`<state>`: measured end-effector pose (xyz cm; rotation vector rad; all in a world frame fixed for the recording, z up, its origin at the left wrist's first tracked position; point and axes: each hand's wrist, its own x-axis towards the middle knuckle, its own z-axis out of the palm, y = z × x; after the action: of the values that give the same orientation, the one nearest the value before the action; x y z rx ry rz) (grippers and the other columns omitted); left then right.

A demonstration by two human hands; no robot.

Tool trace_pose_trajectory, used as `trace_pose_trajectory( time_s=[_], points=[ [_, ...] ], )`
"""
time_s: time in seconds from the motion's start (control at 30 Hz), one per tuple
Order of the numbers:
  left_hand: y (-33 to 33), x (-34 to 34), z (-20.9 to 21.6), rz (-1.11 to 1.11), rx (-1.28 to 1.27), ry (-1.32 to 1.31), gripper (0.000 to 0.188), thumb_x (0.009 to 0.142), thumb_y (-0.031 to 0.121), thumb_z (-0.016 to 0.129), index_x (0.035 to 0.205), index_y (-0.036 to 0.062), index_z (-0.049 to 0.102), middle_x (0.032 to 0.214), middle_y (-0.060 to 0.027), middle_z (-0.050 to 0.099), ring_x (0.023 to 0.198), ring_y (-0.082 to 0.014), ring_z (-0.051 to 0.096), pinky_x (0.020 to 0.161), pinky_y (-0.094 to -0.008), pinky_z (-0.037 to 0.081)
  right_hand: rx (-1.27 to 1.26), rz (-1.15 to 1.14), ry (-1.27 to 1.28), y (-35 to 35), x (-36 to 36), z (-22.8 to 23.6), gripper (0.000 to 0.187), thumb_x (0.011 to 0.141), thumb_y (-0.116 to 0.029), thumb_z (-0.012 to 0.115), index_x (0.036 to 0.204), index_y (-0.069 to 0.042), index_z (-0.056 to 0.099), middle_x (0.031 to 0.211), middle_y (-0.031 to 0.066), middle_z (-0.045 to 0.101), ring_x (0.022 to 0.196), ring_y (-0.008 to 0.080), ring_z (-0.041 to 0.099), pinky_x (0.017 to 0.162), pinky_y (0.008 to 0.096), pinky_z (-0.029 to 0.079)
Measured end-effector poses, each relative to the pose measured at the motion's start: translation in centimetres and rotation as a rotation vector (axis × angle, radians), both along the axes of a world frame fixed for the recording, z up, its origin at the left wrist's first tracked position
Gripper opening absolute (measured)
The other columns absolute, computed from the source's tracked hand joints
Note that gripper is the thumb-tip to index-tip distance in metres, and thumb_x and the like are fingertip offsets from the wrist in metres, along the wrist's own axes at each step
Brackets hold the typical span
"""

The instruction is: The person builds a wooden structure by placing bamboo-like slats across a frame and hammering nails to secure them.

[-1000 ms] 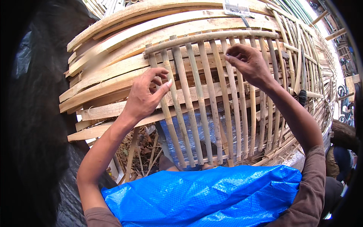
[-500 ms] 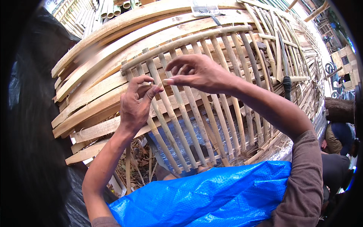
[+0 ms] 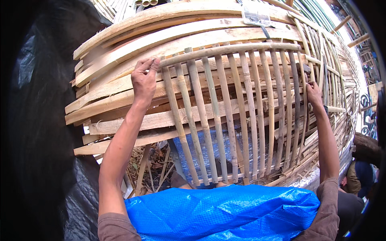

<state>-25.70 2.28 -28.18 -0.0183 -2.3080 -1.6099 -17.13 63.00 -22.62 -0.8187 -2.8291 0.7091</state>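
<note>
A slatted bamboo panel (image 3: 217,114) lies across sawn planks in front of me, with a long top rail (image 3: 229,49) over its upright slats. My left hand (image 3: 144,78) is closed in a pinch at the rail's left end. Whatever small thing sits between its fingertips is too fine to tell. On the far right side of the panel, my right hand (image 3: 314,94) has its fingers closed beside the last slat, just below a dark hammer head (image 3: 304,68). Whether it grips the hammer's handle or the slat is hidden.
Rough planks (image 3: 120,48) are stacked beneath and beyond the panel. A clear plastic box (image 3: 256,15) rests on them. A blue tarp (image 3: 225,209) covers my lap. Black sheeting (image 3: 44,120) hangs at left. More bamboo lattice (image 3: 327,68) lies at right, and a person (image 3: 354,178) sits nearby.
My right hand has moved away from the left one, over to the panel's right side near the hammer. My left hand has risen to the rail's end. The view has shifted.
</note>
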Motion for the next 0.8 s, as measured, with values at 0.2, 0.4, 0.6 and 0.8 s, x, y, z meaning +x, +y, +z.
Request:
trace_pose_trajectory(
  time_s=[0.2,0.4,0.6,0.8],
  points=[
    [-0.5,-0.6,-1.4,0.025,0.238,0.058,0.031,0.089,0.019,0.077,0.117,0.0074,0.069,0.093,-0.0064,0.074,0.083,-0.0109,0.067,0.076,-0.0247,0.055,-0.153,0.043,0.008,2.3,-0.7,-0.8,0.043,0.096,-0.031,0.064,0.123,0.002,0.061,0.104,0.0109,0.067,0.088,0.0165,0.061,0.078,0.0301,0.049],
    [-0.1,-0.9,-2.8,-0.008,0.125,0.12,0.024,0.089,0.017,0.076,0.112,0.0103,0.072,0.093,-0.005,0.075,0.084,-0.0101,0.069,0.076,-0.0252,0.058,-0.034,0.047,-0.029,0.3,-0.5,-0.2,0.043,0.095,-0.03,0.066,0.124,0.001,0.061,0.107,0.0122,0.068,0.09,0.0155,0.063,0.075,0.03,0.051],
    [-0.2,-1.1,-3.3,-0.014,0.155,0.196,0.022,0.089,0.019,0.075,0.108,0.0094,0.076,0.096,-0.0083,0.077,0.087,-0.0124,0.072,0.075,-0.0254,0.059,0.086,0.041,0.068,-1.9,0.1,0.6,0.037,0.101,-0.025,0.055,0.124,0.004,0.059,0.11,0.0188,0.067,0.1,0.0252,0.063,0.09,0.0356,0.047],
    [-0.2,-0.8,-3.1,-0.035,0.051,0.275,0.02,0.089,0.017,0.075,0.107,0.0072,0.076,0.095,-0.0099,0.077,0.09,-0.014,0.073,0.077,-0.0256,0.06,0.079,-0.064,0.199,-1.9,-1.4,1.8,0.042,0.102,-0.032,0.057,0.122,0.005,0.06,0.106,0.0171,0.067,0.097,0.0252,0.062,0.088,0.0364,0.047]
  ],
)
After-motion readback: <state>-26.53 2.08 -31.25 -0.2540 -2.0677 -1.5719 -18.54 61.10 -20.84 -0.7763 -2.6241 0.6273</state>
